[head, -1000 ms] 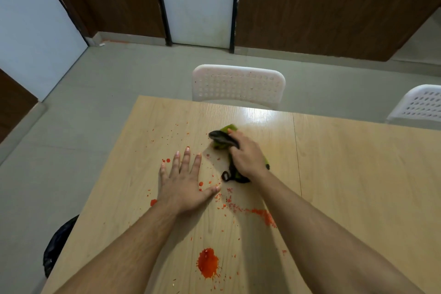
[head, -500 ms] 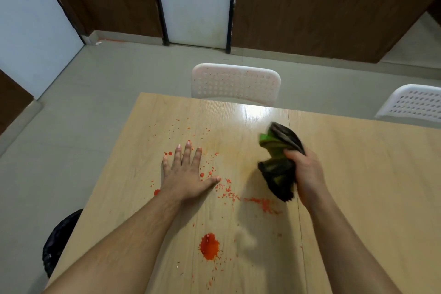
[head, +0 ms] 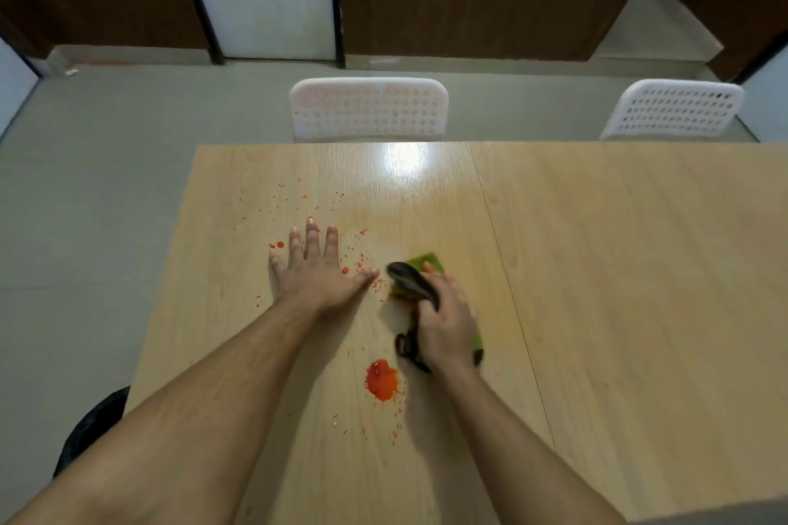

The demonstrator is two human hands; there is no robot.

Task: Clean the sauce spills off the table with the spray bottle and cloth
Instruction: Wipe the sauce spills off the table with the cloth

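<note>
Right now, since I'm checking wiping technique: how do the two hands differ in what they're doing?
The left hand lies flat on the table, fingers straight and spread, holding nothing; the right hand is curled round the cloth, pressing it onto the table. The left hand sits among small red specks; the right hand sits just above the big red blob. Both rest on the table.

On the table (head: 597, 269), the cloth (head: 422, 264) lies right of the left hand (head: 317, 273) (sauce blob (head: 381, 379) nearer).
</note>
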